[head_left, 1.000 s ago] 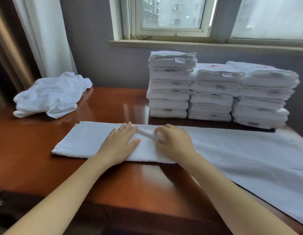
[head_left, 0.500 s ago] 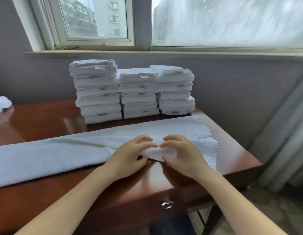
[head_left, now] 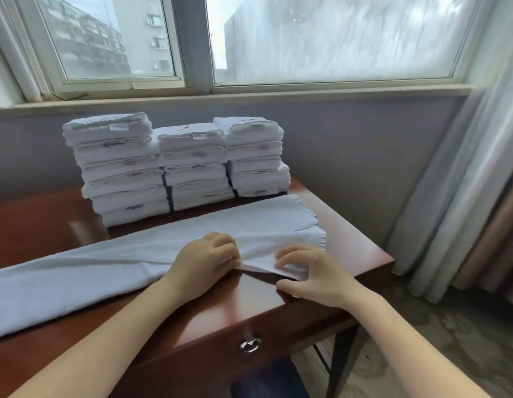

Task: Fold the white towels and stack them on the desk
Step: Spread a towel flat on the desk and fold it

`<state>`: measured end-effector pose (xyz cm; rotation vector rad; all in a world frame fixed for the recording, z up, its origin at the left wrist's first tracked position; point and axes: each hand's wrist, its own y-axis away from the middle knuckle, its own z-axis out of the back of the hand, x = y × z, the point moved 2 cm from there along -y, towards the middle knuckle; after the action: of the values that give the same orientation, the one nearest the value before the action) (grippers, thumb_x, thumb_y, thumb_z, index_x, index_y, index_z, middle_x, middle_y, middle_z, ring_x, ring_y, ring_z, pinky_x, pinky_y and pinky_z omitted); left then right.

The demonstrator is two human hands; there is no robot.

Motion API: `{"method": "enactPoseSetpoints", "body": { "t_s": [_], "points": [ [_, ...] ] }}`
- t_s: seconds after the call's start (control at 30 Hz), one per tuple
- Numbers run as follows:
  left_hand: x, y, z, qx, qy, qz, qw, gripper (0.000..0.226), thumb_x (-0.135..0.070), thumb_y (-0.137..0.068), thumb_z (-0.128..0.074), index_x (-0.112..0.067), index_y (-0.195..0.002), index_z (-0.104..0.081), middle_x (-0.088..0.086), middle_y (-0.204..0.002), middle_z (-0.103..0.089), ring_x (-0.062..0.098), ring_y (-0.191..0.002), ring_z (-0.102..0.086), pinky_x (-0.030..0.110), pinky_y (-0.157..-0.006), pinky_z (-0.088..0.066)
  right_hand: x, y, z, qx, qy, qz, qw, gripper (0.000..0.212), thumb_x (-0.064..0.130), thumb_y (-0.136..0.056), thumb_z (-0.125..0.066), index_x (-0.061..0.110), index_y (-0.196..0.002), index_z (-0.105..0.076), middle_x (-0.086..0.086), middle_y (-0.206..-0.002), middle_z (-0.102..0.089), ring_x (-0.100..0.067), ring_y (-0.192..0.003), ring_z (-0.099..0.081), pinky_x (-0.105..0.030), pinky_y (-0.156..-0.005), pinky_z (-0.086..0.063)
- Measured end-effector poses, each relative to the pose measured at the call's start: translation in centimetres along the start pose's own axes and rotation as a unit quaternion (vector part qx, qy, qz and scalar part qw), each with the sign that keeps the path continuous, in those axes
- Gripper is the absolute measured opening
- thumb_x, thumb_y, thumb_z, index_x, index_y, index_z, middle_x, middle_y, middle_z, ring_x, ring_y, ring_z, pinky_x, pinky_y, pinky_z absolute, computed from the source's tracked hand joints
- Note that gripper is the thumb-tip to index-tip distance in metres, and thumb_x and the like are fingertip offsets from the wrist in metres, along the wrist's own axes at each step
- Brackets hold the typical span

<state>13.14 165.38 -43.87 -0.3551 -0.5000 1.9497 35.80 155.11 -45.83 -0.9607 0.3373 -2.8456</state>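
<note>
Both hands, left hand (head_left: 205,261) and right hand (head_left: 312,271), pinch the long white towel (head_left: 85,271) near the desk's (head_left: 34,225) front right corner.

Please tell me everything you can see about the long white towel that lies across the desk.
The long towel is white terry cloth, folded lengthwise into a narrow strip. It lies flat across the desk, running past the picture's left edge; its right end, in two offset layers, stops near the desk's right edge. The left hand and right hand pinch its near edge, lifted slightly there. Stacks of folded towels stand behind it.
</note>
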Motion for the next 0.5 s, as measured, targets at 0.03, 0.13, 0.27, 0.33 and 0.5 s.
{"method": "enactPoseSetpoints", "body": {
  "t_s": [0.03,0.13,0.27,0.33,0.5],
  "points": [
    [0.0,0.0,0.0,-0.007,-0.005,0.001,1.0,0.031,-0.036,-0.094,-0.049,-0.015,-0.083,-0.069,-0.002,-0.093,-0.066,0.022,-0.084,-0.064,0.034,-0.055,-0.052,-0.2,0.0,0.0,-0.001,0.001,0.001,1.0,0.038,0.06,-0.071,-0.065,0.039,-0.102,-0.071,0.033,-0.114,-0.059,0.01,-0.115,-0.051,-0.021,-0.099,-0.046],
    [0.3,-0.2,-0.3,-0.012,-0.012,0.044,0.999,0.022,-0.03,-0.097,-0.055,-0.014,-0.086,-0.066,-0.002,-0.09,-0.067,0.024,-0.083,-0.064,0.036,-0.057,-0.05,-0.5,-0.1,0.0,-0.019,0.007,0.006,1.0,0.041,0.052,-0.072,-0.064,0.032,-0.108,-0.072,0.028,-0.114,-0.064,0.01,-0.112,-0.055,-0.019,-0.098,-0.045],
    [1.2,-1.0,-0.6,-0.019,-0.007,0.143,0.99,0.014,-0.029,-0.099,-0.055,-0.017,-0.097,-0.062,-0.002,-0.084,-0.068,0.027,-0.077,-0.064,0.032,-0.06,-0.036,-1.4,-1.0,1.1,-0.086,-0.011,-0.005,0.996,0.013,0.027,-0.077,-0.072,0.03,-0.089,-0.073,0.024,-0.086,-0.069,0.004,-0.087,-0.062,-0.021,-0.077,-0.049],
    [1.7,-1.7,-0.5,-0.021,-0.005,0.167,0.986,0.018,-0.032,-0.101,-0.051,-0.017,-0.1,-0.06,0.0,-0.08,-0.068,0.032,-0.074,-0.064,0.033,-0.058,-0.035,-2.1,-1.9,2.1,-0.122,-0.038,-0.016,0.992,0.012,0.019,-0.079,-0.074,0.031,-0.078,-0.071,0.025,-0.076,-0.067,0.004,-0.076,-0.062,-0.017,-0.069,-0.045],
    [3.5,-4.8,-0.4,-0.025,0.025,0.205,0.978,0.019,-0.036,-0.103,-0.043,-0.02,-0.104,-0.053,-0.01,-0.077,-0.059,0.027,-0.077,-0.061,0.036,-0.061,-0.038,-3.2,-5.5,4.4,-0.217,-0.203,-0.061,0.953,0.026,0.021,-0.089,-0.071,0.003,-0.073,-0.062,0.009,-0.061,-0.05,-0.007,-0.058,-0.043,-0.025,-0.057,-0.035]
  ]
}}
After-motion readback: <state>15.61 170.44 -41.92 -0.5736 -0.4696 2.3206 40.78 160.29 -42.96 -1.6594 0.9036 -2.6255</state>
